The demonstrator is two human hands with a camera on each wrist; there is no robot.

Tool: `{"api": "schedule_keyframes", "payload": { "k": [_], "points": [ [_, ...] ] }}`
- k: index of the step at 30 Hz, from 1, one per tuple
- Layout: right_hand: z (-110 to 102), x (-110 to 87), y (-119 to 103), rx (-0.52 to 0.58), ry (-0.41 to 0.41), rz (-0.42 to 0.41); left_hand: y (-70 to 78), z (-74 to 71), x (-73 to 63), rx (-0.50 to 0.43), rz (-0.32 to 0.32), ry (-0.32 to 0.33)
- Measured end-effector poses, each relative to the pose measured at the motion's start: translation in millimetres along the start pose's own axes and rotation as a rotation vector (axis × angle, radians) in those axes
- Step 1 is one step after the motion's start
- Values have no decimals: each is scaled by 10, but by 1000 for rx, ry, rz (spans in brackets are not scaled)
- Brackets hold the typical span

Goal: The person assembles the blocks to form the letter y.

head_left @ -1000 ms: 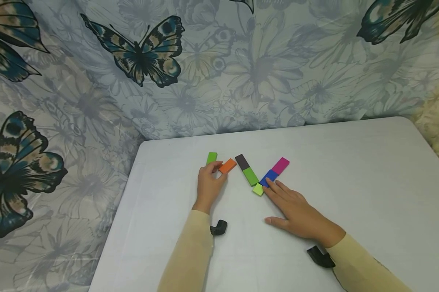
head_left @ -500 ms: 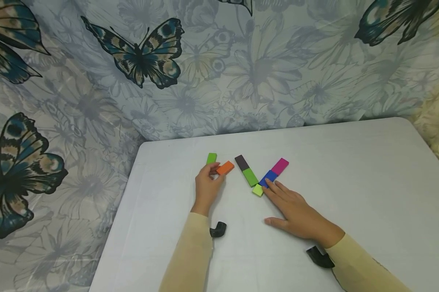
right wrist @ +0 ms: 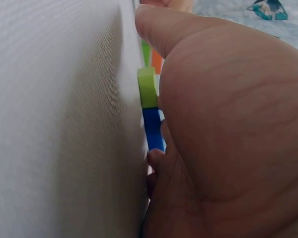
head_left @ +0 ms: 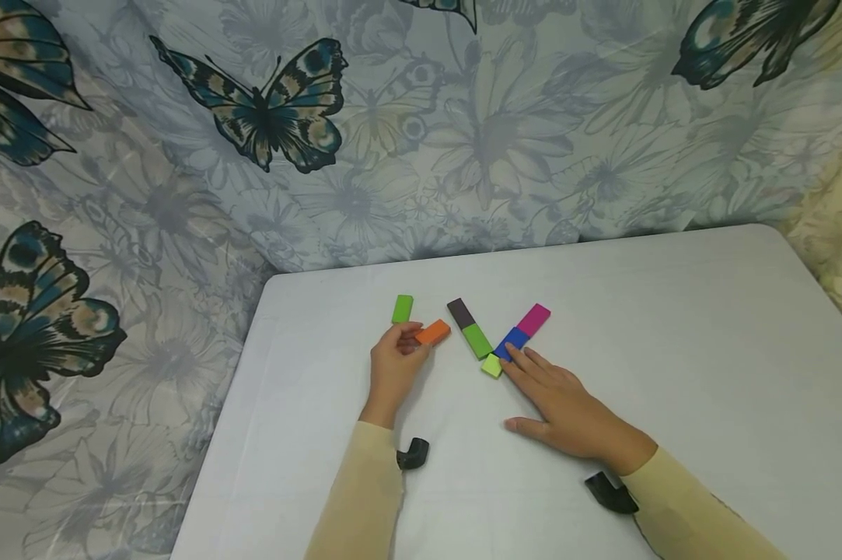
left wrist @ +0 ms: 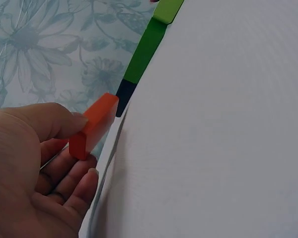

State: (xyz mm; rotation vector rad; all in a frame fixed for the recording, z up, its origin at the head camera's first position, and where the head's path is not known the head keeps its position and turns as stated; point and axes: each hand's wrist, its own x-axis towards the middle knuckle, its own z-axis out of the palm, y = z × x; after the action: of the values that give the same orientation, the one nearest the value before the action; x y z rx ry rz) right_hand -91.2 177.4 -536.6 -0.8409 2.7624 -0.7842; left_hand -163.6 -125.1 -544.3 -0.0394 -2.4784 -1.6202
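Note:
My left hand (head_left: 394, 369) pinches an orange block (head_left: 433, 333) between thumb and fingers; the left wrist view shows the orange block (left wrist: 95, 124) tilted in that grip. Just beyond the fingers lies a green block (head_left: 403, 309). On the right, my right hand (head_left: 564, 404) is spread flat, its fingertips on the blue block (head_left: 512, 342) and close by the small lime block (head_left: 491, 365). A magenta block (head_left: 534, 319) continues the line past the blue one. Another green block (head_left: 476, 341) and a dark block (head_left: 460, 313) form the other arm of a V meeting near the lime block.
The blocks lie on a white table (head_left: 672, 334). Behind it and at the left hangs cloth (head_left: 393, 187) printed with butterflies and flowers. A black strap piece (head_left: 414, 453) sits at the left wrist, another black piece (head_left: 611, 492) at the right.
My left hand, holding the orange block, has drawn slightly back toward me, and more of the far green block shows. The right hand stays in place on the blocks.

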Motion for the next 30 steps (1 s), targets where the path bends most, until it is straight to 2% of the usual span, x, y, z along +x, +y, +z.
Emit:
{"api": "schedule_keyframes", "payload": {
  "k": [11,19,30],
  "points": [
    [24,7,10,-4,1,3,94,-124,-168,-8,8,-57],
    [10,-7,-9,4,14,-3,158,-189,-370,-29,32,-129],
    [16,22,-7,-2,-3,10,147,-73,-559,-4,78,-236]
  ]
}}
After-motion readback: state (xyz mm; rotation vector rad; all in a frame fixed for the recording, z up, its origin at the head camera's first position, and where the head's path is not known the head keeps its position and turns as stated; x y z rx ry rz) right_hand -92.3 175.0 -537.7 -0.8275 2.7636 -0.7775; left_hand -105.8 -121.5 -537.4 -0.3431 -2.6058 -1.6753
